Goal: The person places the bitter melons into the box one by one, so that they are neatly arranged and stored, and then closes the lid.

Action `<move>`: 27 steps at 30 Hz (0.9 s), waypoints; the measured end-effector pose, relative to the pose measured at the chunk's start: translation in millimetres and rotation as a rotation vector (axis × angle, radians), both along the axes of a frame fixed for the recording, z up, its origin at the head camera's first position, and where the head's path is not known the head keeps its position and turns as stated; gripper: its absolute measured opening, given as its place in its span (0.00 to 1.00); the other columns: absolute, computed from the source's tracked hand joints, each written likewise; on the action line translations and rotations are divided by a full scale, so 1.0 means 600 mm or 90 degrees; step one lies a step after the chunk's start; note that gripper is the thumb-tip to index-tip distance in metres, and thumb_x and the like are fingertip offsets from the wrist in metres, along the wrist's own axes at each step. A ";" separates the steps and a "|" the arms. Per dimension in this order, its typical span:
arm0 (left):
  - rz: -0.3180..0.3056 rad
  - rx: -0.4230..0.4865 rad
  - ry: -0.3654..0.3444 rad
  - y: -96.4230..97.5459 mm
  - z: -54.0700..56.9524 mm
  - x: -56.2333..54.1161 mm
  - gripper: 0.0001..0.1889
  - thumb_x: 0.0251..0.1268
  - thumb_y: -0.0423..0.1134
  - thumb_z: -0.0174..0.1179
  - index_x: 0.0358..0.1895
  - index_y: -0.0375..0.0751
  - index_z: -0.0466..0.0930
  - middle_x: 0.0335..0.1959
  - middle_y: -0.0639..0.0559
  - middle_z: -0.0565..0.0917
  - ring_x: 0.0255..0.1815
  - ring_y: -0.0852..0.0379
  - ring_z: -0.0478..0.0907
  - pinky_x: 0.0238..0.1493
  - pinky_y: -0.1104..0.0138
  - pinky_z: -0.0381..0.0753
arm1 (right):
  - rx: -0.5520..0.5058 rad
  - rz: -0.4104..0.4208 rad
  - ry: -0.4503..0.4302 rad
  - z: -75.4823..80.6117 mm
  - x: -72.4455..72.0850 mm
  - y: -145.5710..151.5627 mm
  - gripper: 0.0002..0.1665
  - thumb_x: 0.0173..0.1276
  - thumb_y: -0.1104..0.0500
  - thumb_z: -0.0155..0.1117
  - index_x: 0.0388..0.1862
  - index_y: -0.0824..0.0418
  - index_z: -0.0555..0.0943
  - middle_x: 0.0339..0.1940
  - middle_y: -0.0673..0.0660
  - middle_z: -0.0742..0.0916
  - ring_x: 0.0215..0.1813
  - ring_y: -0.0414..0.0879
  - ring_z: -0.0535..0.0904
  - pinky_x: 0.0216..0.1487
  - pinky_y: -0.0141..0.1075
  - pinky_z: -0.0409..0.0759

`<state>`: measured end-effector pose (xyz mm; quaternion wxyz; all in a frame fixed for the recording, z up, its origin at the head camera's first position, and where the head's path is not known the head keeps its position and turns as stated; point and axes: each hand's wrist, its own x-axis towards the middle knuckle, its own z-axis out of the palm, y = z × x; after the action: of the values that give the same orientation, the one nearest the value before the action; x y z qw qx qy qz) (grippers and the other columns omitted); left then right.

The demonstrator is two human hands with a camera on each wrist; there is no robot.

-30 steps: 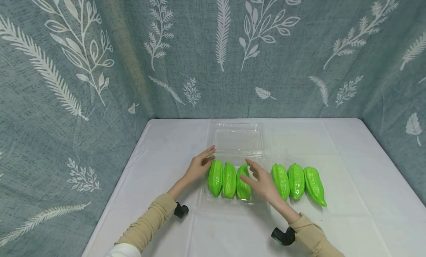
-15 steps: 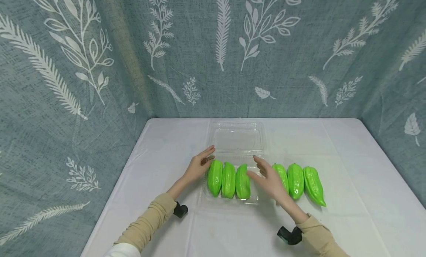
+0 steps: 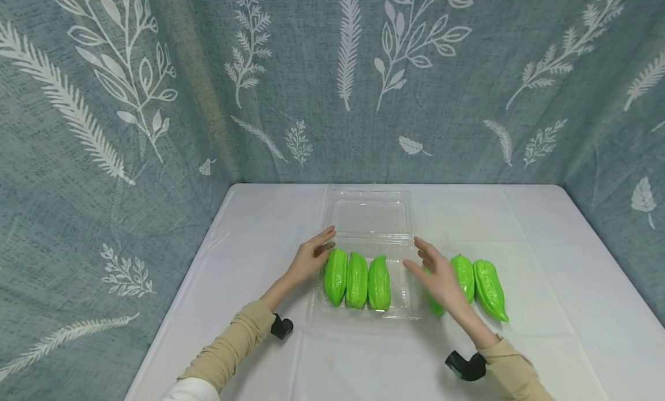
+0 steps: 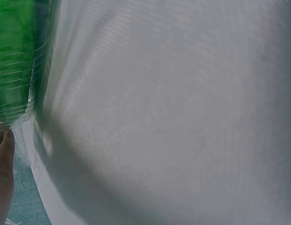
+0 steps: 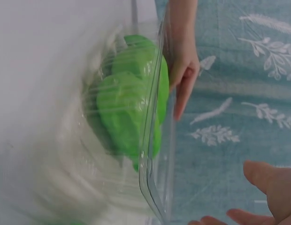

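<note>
My left hand, fingers extended, is at the clear box, left side; my right hand, thumb and fingers apart, partly hides a green vegetable.

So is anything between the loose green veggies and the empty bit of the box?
Yes: its clear right rim, and the right hand overlaps it in the head view. The open lid lies behind, not blocking.

The head view looked down from six toward twelve o'clock; both nearer wrist views shared the clear box.
</note>
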<state>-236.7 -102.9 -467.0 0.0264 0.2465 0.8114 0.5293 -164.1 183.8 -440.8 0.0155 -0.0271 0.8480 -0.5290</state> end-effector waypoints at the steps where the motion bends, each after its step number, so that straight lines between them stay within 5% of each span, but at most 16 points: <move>1: 0.000 -0.001 0.001 0.000 0.000 0.000 0.23 0.64 0.19 0.47 0.64 0.22 0.64 0.70 0.29 0.61 0.59 0.33 0.74 0.61 0.51 0.75 | 0.001 -0.002 -0.001 0.001 0.000 0.002 0.40 0.69 0.49 0.58 0.72 0.66 0.58 0.73 0.67 0.65 0.72 0.64 0.61 0.72 0.50 0.64; 22: -0.003 -0.009 0.008 -0.001 -0.004 -0.009 0.23 0.64 0.18 0.47 0.63 0.19 0.63 0.69 0.27 0.60 0.58 0.32 0.74 0.60 0.51 0.76 | 0.012 -0.080 -0.002 0.021 0.010 0.067 0.40 0.71 0.50 0.56 0.73 0.68 0.55 0.73 0.69 0.63 0.72 0.65 0.60 0.73 0.51 0.64; 27: -0.003 0.016 0.009 -0.003 -0.024 -0.018 0.23 0.64 0.17 0.46 0.64 0.19 0.63 0.70 0.28 0.60 0.59 0.32 0.73 0.60 0.51 0.75 | 0.031 -0.099 -0.008 0.030 0.014 0.078 0.41 0.71 0.47 0.54 0.74 0.67 0.54 0.74 0.68 0.63 0.73 0.65 0.60 0.72 0.53 0.64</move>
<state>-247.6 -104.5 -481.4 0.0186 0.2526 0.8043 0.5375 -155.8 230.4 -422.9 -0.0199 0.0423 0.8599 -0.5083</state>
